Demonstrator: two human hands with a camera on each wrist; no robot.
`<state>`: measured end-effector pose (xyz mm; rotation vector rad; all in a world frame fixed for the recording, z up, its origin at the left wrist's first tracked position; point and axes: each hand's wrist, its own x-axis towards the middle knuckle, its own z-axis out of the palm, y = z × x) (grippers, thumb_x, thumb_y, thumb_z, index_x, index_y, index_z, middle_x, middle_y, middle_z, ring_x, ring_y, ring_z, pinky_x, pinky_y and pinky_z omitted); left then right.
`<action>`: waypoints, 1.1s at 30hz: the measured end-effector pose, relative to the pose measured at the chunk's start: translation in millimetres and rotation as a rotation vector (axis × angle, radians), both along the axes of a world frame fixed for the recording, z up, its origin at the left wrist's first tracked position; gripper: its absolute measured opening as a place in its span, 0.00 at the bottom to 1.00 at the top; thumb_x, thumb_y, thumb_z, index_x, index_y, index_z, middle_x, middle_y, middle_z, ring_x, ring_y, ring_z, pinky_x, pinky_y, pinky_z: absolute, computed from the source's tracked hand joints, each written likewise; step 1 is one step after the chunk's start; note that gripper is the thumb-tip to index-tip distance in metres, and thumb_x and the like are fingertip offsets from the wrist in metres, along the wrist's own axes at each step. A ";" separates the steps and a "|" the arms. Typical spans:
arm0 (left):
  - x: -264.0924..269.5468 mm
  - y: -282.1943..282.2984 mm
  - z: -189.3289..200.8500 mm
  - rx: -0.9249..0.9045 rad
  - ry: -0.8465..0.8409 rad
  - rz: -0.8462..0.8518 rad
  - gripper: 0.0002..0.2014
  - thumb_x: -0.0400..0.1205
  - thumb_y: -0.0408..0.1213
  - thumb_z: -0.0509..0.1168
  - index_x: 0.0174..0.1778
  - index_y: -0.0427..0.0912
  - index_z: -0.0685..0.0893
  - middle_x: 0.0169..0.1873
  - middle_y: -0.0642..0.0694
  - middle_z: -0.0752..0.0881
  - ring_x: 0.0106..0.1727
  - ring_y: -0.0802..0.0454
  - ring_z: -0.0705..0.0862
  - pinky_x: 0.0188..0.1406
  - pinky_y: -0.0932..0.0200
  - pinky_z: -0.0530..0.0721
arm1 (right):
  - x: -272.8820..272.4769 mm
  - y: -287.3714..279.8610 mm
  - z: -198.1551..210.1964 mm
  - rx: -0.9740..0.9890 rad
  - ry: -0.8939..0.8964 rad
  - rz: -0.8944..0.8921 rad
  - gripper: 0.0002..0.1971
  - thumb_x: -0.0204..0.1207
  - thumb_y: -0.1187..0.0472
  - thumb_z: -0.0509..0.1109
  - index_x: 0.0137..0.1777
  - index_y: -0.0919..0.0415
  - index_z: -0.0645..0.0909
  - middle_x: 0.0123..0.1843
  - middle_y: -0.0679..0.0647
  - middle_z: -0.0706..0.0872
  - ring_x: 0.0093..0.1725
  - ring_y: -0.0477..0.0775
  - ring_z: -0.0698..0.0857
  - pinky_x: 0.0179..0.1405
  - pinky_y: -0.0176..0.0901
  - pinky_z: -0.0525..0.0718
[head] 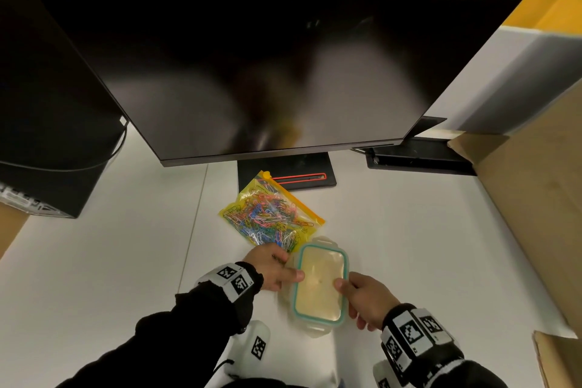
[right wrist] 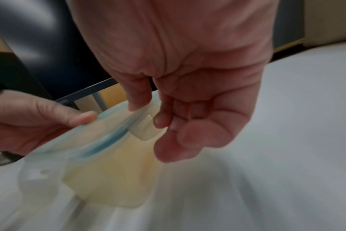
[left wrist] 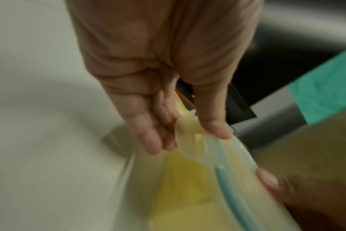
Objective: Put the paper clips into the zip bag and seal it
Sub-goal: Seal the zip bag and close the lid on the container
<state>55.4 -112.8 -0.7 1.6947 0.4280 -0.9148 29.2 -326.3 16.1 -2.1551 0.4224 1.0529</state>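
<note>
The yellow-tinted zip bag [head: 272,214] lies flat on the white desk [head: 409,230], filled with several coloured paper clips [head: 267,211]. Its orange zip strip runs along the right edge, with the slider [head: 266,174] at the far end. Just in front of the bag is a translucent plastic box [head: 321,285] with a teal-sealed lid. My left hand [head: 291,266] [left wrist: 186,139] pinches the box's left side flap, thumb on top. At the right side flap [right wrist: 146,128], my right hand [head: 348,298] [right wrist: 148,114] pinches the same way. Both wrist views are blurred.
A large dark monitor [head: 267,72] hangs over the back of the desk, its stand base [head: 286,173] just behind the bag. A black computer case [head: 47,135] stands at the left. Cardboard [head: 535,214] leans along the right side.
</note>
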 end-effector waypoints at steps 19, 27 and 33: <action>17.8 -36.1 14.4 0.431 -0.542 -0.513 0.42 0.69 0.28 0.67 0.76 0.56 0.58 0.73 0.46 0.63 0.74 0.43 0.66 0.74 0.48 0.71 | -22.5 12.8 7.3 -0.331 -0.737 0.478 0.28 0.62 0.34 0.67 0.56 0.51 0.72 0.52 0.50 0.79 0.46 0.54 0.82 0.37 0.44 0.82; 45.4 -56.1 22.3 0.571 -0.575 -0.863 0.18 0.79 0.43 0.61 0.66 0.48 0.75 0.65 0.44 0.76 0.69 0.43 0.69 0.68 0.44 0.71 | -43.7 21.6 -23.5 -0.433 -0.770 0.795 0.41 0.38 0.45 0.76 0.59 0.52 0.76 0.56 0.55 0.85 0.54 0.59 0.74 0.31 0.43 0.87; 52.9 -56.5 27.0 0.590 -0.547 -0.856 0.17 0.78 0.44 0.61 0.64 0.49 0.77 0.64 0.44 0.78 0.66 0.42 0.74 0.64 0.46 0.76 | -27.3 12.5 -13.1 -0.383 -0.750 0.667 0.12 0.64 0.49 0.61 0.49 0.46 0.75 0.39 0.48 0.93 0.32 0.52 0.90 0.13 0.37 0.79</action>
